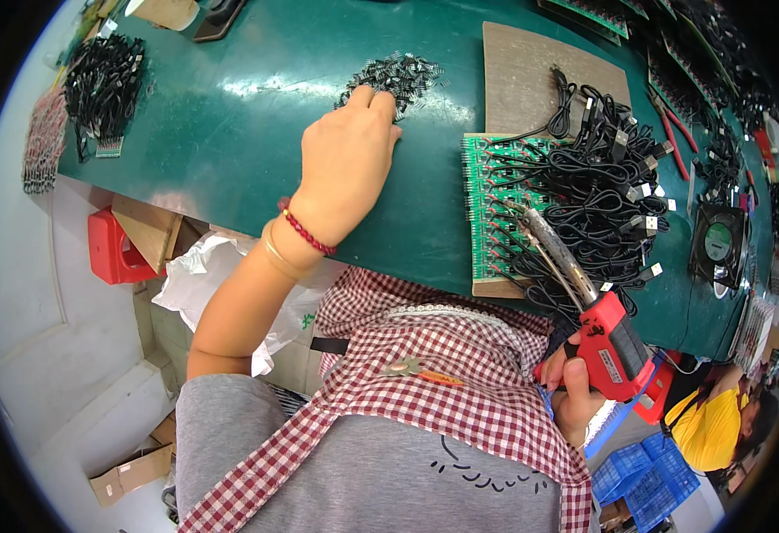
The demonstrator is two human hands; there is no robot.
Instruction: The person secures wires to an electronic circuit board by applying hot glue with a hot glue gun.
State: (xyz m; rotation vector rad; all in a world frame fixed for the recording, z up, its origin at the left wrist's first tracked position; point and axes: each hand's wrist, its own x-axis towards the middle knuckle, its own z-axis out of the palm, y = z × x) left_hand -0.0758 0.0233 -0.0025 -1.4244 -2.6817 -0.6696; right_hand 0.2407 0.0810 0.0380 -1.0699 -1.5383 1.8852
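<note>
On green worktop (229, 115): left hand (347, 164) fingers curl into small black parts (398, 75).
Right hand (576, 391) grips red soldering gun (607, 342); its tip rests among black cables (594, 195), likely scorching insulation.

A crumpled white plastic bag (195, 275) with green print lies under the bench edge, just below the left hand's wrist. An open brown cardboard box (131, 471) sits on the floor, well below and left of that hand.

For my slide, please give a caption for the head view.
Left hand reaches small black parts; right hand holds red soldering gun over cabled green board.
</note>
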